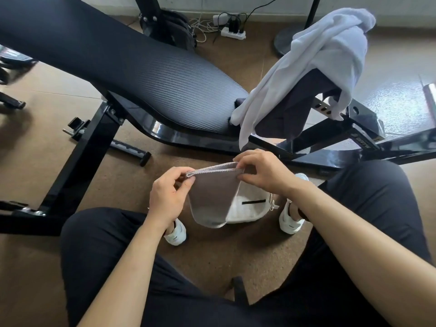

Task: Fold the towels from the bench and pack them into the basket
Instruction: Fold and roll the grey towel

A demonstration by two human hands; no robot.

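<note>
Between the two hands, a small grey towel (210,197) hung by its stitched top edge, two hemmed layers showing along it. Left hand (165,197) pinched the left corner between thumb and fingertips. Right hand (262,171) pinched the right corner, thumb and forefinger closed on the fabric, other fingers curled. The edge was held roughly level.

Directly below the grip, behind the hanging cloth, sat the basket (250,208): cream fabric with a black slot handle showing, on the floor between the person's white shoes (175,234). It was mostly hidden by the towel, so I couldn't tell what was inside.

Beyond the grip, up and to the right, a white towel (318,67) lay draped over the raised end of the bench (153,74). A dark grey towel (290,112) hung down under it. Both were well apart from the hands. Farther back, a power strip (233,33) lay on the floor by the wall.
</note>
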